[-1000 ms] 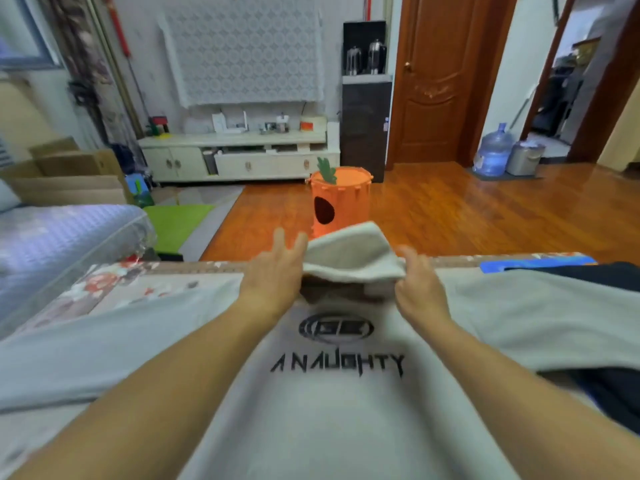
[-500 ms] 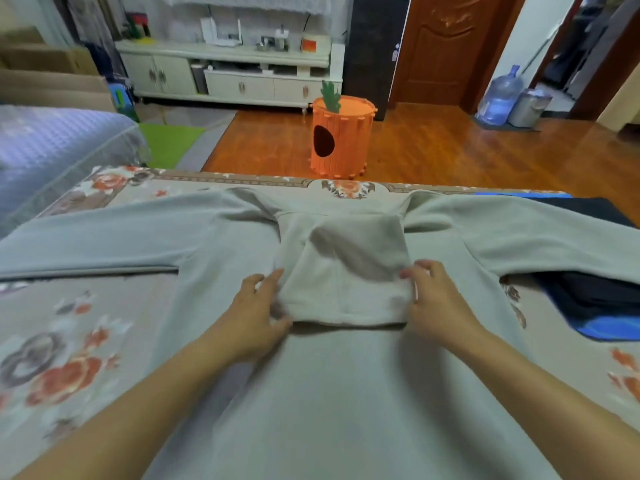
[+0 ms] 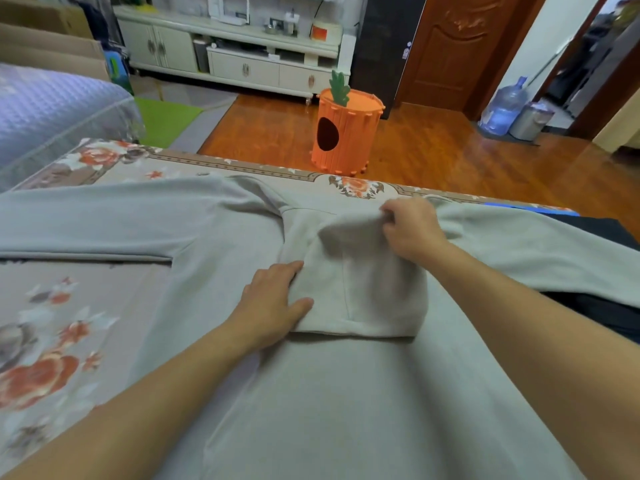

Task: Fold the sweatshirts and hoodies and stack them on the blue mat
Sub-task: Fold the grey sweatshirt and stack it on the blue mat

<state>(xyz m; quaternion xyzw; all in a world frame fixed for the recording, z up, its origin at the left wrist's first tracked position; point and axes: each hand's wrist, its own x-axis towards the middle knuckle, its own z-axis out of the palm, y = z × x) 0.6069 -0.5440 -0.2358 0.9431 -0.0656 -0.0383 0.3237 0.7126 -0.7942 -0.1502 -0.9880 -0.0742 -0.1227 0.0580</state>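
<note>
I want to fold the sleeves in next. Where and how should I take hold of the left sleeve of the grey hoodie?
Pinch the left sleeve of the grey fabric hoodie along its lower edge, coming from the near side: it lies flat, stretched out leftward.

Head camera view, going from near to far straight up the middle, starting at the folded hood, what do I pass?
Hood folded down on the grey hoodie → flowered table cover's far border → orange carrot-shaped bin on the wooden floor → white cabinet at the wall.

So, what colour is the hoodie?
Light grey hoodie, seen in the head view.
</note>
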